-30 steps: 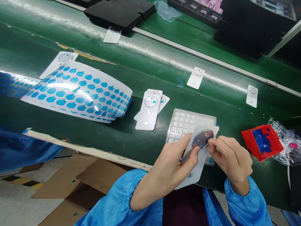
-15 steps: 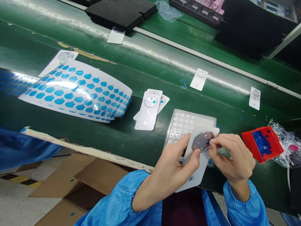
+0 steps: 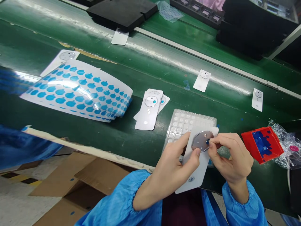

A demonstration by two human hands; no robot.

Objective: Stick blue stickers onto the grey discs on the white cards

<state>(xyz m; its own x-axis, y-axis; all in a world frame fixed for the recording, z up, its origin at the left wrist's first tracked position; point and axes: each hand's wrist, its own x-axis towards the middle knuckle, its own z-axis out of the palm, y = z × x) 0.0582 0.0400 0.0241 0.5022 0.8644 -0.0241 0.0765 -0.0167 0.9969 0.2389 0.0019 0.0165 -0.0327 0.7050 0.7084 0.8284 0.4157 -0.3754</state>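
My left hand (image 3: 174, 166) is closed around a white flat panel (image 3: 194, 175) with rounded corners, tilted towards me. Its thumb presses beside a shiny octagonal plate (image 3: 199, 142) near the panel's top. At that plate's right edge, thumb and forefinger of my right hand (image 3: 231, 155) pinch a small dark-blue piece (image 3: 207, 142). Below the panel lies a clear plastic tray (image 3: 174, 125) with rows of square pockets, partly hidden by my left hand. To the left is a small stack of similar white panels (image 3: 147, 116), with light-blue dots on their octagonal plates.
A curled sheet of blue stickers (image 3: 77, 89) lies at left. On the right stand a red box (image 3: 277, 147) with blue bits and crumpled clear plastic (image 3: 290, 141). Single panels (image 3: 202, 81) lie on the green belt (image 3: 164, 59) behind. Cardboard (image 3: 68, 175) is below the bench edge.
The single panels on the green belt at the back have shifted slightly right. Both hands and the held panel have barely moved; the pinch on the blue piece stays.
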